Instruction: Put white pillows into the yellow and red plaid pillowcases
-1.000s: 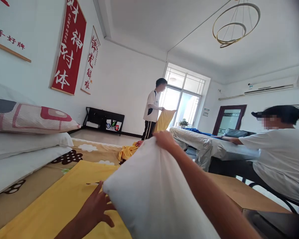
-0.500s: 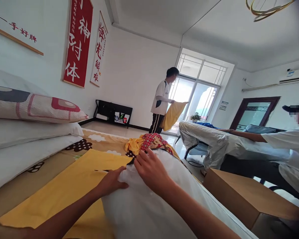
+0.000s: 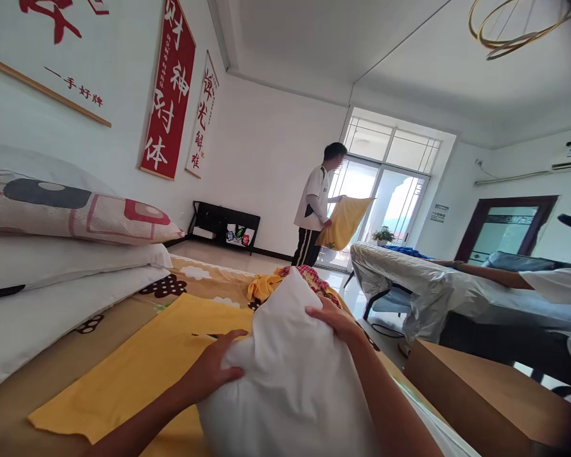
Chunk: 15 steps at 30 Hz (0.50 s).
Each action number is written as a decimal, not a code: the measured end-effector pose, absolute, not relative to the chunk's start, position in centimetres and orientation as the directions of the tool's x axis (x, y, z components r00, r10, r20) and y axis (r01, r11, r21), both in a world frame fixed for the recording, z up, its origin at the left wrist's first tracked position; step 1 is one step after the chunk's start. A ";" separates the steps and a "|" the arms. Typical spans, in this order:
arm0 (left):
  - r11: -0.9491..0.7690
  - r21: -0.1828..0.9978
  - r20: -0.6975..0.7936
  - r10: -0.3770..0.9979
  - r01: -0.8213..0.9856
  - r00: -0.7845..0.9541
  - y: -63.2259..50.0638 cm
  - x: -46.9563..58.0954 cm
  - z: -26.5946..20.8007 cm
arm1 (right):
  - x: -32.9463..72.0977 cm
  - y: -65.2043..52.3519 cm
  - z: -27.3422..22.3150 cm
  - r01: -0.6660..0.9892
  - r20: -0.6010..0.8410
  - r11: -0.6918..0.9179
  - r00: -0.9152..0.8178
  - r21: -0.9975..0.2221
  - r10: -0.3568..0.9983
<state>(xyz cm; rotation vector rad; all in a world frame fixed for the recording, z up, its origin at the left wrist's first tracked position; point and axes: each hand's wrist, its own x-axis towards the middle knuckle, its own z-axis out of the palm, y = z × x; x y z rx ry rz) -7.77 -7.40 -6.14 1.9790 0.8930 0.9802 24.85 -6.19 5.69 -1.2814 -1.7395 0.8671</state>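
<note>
A plump white pillow (image 3: 290,374) stands in front of me, one corner pointing up and away. My left hand (image 3: 219,365) grips its left edge, thumb and fingers spread around the cloth. On the pillow's upper right side, my right hand (image 3: 335,317) holds the fabric, some fingers hidden behind it. Beneath and to the left lies a flat yellow cloth (image 3: 137,362) that looks like a pillowcase. Just beyond the pillow sits a crumpled red plaid cloth (image 3: 316,279) with a yellow cloth (image 3: 264,285) beside it.
Several stacked pillows (image 3: 76,254) lie left on the patterned bed sheet (image 3: 118,311). A cardboard box (image 3: 485,387) stands right, near a plastic-covered table (image 3: 438,279) where a person's arm (image 3: 495,276) reaches. Another person (image 3: 311,203) holds a yellow cloth (image 3: 347,222) near the window.
My right hand has moved from the pillow's far end to its right side. The pillow's corner now rises higher. My left hand stays on the left edge.
</note>
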 end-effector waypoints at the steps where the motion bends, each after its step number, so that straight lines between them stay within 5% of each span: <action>1: -0.394 0.885 0.243 0.845 0.247 0.476 -7.3 -8.8 -6.8 | 24.6 -6.0 5.5 0.430 0.169 0.244 -0.205 -0.869 0.964; 5: -0.047 0.957 -0.138 0.795 0.287 0.590 -7.7 -11.0 -8.5 | 22.6 -5.6 6.1 0.619 0.367 0.333 -0.077 -0.711 0.927; 9: 0.071 0.996 -0.034 0.862 -0.054 0.506 -8.8 -8.2 -6.8 | 17.1 -7.7 3.9 0.877 0.619 0.269 0.040 -0.398 0.784; 15: 0.136 0.951 -0.028 0.932 -0.276 0.363 -8.0 -3.0 -4.5 | 9.4 -14.9 -8.3 0.973 0.826 0.225 -0.175 0.060 0.535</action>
